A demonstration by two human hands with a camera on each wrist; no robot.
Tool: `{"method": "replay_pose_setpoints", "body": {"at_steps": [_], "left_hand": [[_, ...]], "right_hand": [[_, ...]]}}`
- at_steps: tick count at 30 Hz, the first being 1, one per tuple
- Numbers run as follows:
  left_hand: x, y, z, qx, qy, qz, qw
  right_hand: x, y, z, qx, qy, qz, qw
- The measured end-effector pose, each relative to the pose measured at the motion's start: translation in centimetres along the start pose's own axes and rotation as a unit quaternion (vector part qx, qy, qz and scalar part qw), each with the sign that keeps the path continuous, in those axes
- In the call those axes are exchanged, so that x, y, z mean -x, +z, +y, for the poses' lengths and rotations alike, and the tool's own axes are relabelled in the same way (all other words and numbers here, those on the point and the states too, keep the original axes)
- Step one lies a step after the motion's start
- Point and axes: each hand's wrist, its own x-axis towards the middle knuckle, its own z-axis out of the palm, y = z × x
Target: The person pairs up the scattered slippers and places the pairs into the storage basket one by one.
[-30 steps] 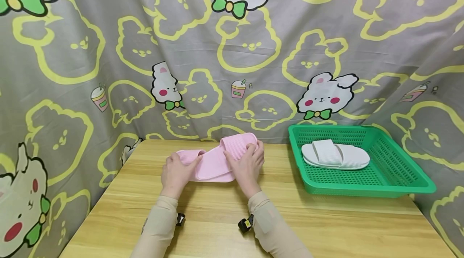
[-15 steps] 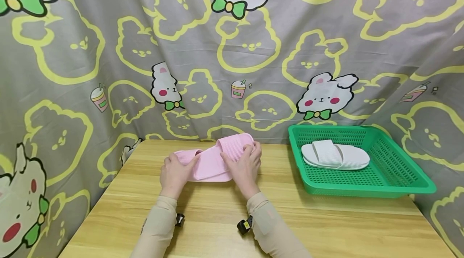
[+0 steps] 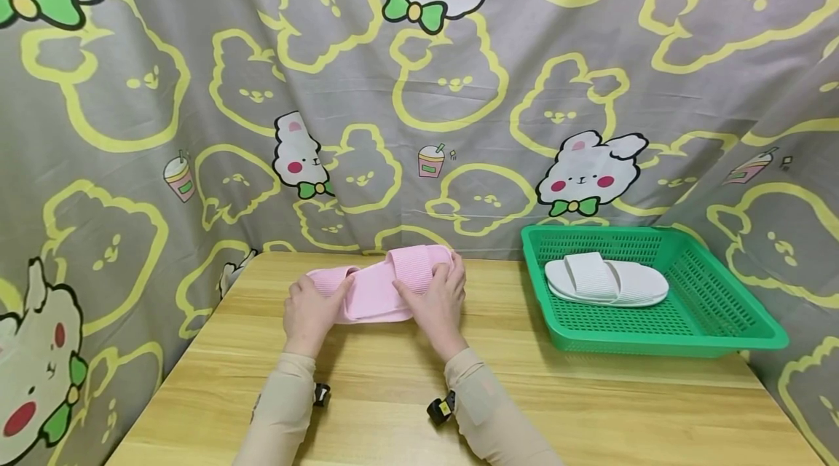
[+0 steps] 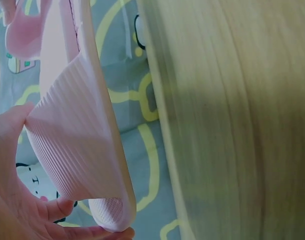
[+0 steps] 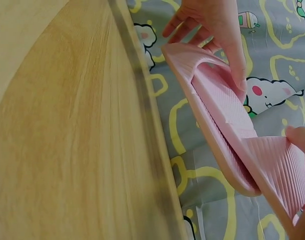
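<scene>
A pair of pink slippers is held at the back middle of the table, partly overlapping. My left hand (image 3: 309, 314) grips the left slipper (image 3: 331, 279) near its ribbed strap, thumb on the upper side. The right slipper (image 3: 409, 271) lies over its mate's heel part, and my right hand (image 3: 440, 306) holds it across the strap with the thumb at the strap's edge. Seen from the left wrist, the fingers (image 4: 87, 233) reach under the left slipper's toe. The right wrist view has both slippers raised at a slant, one sole set against the other's footbed.
To the right stands a green perforated plastic basket (image 3: 655, 344) holding a white slipper (image 3: 639, 280) or a stacked white pair. The wooden table (image 3: 380, 408) ends at a patterned curtain (image 3: 472, 109) behind. Small black wrist cameras (image 3: 440, 408) hang under my sleeves.
Both hands and the pink slippers have shifted a little to the left. The overlap of the slippers and the grip look about the same. The basket has not moved.
</scene>
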Motion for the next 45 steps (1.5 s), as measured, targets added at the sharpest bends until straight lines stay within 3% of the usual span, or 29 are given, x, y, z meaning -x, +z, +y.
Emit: {"method": "replay_pose_setpoints", "body": {"at_steps": [12, 27, 34, 45], "left_hand": [[-0.4, -0.7, -0.3, -0.001, -0.012, -0.001, 0.9999], [-0.7, -1.4, -0.7, -0.008, -0.022, 0.004, 0.9997], [-0.8, -1.6, -0.8, -0.007, -0.025, -0.001, 0.9997], [-0.8, -1.7, -0.9, -0.009, -0.012, 0.002, 0.9999]], "right_hand": [[-0.1, 0.0, 0.1, -0.003, -0.033, -0.033, 0.999], [-0.8, -1.0, 0.1, 0.045, -0.063, -0.144, 0.987], [-0.9, -1.3, 0.4, 0.066, -0.090, -0.155, 0.982], [-0.9, -1.5, 0.5, 0.090, -0.099, -0.160, 0.978]]}}
